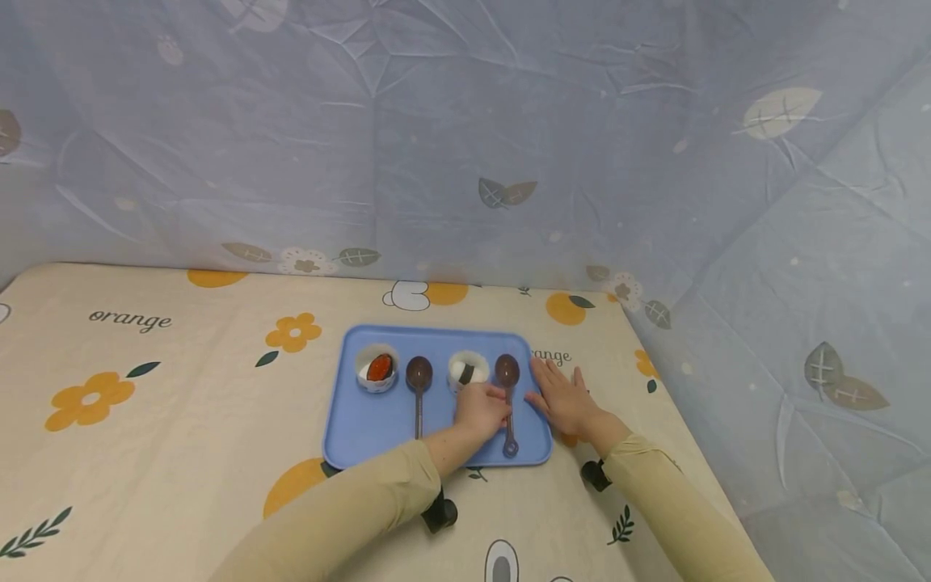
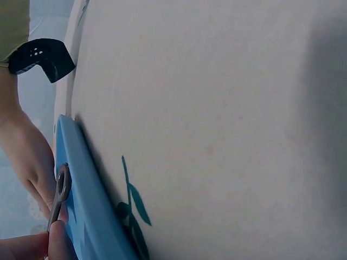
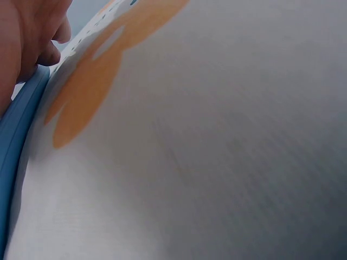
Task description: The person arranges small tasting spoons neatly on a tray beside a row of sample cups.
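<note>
My left hand reaches over a blue tray and pinches the handle of the right-hand brown spoon. In the left wrist view, thumb and finger meet on that spoon's handle, its looped end sticking out past them. My right hand lies with fingers extended at the tray's right rim. Just beyond my left hand stands a small white cup holding a white piece with a dark band. A second brown spoon lies left of it, its handle end hidden by my left forearm.
Toward the tray's left stands another white cup with a red-topped, dark-wrapped piece in it. The tray sits on a cream patterned cloth. Grey-blue printed fabric rises behind the table and along the right.
</note>
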{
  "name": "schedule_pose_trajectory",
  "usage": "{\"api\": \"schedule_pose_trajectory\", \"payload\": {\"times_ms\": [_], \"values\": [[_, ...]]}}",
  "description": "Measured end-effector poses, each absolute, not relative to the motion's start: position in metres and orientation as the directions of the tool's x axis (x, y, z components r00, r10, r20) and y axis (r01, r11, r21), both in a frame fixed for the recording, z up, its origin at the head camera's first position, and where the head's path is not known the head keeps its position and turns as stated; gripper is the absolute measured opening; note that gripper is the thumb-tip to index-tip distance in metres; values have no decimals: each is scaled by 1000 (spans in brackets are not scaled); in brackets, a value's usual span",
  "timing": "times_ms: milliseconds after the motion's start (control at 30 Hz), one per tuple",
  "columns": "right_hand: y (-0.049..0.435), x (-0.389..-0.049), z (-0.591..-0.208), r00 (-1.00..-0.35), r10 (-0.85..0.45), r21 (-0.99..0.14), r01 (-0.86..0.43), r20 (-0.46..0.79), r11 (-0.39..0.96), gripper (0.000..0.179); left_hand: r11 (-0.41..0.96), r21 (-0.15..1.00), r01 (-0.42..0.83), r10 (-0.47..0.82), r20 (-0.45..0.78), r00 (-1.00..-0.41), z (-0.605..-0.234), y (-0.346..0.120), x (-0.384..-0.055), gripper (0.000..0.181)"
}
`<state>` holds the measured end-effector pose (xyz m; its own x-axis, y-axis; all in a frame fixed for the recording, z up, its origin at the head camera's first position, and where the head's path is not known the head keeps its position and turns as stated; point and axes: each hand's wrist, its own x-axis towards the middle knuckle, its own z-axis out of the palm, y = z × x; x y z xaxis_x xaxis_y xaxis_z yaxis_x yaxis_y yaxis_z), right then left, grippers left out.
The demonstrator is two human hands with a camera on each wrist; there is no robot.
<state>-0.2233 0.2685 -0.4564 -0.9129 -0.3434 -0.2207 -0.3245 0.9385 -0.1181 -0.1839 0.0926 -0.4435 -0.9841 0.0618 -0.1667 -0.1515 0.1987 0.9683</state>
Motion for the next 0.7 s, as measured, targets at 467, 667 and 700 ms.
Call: {"api": "schedule_pose_trajectory", "payload": {"times_ms": [467, 667, 700], "values": [[269, -223, -456, -911, -355, -140, -331, -210, 933, 64, 238, 950, -203, 21, -213, -977, -450, 95, -183, 20], [269, -222, -454, -912, -354, -138, -331, -208, 934, 64, 242, 948, -205, 22, -216, -976, -453, 95, -182, 24], [269, -222, -454, -912, -354, -139, -330, -209, 934, 64, 243, 948, -207, 20, -218, -976, -453, 95, -182, 24]]}}
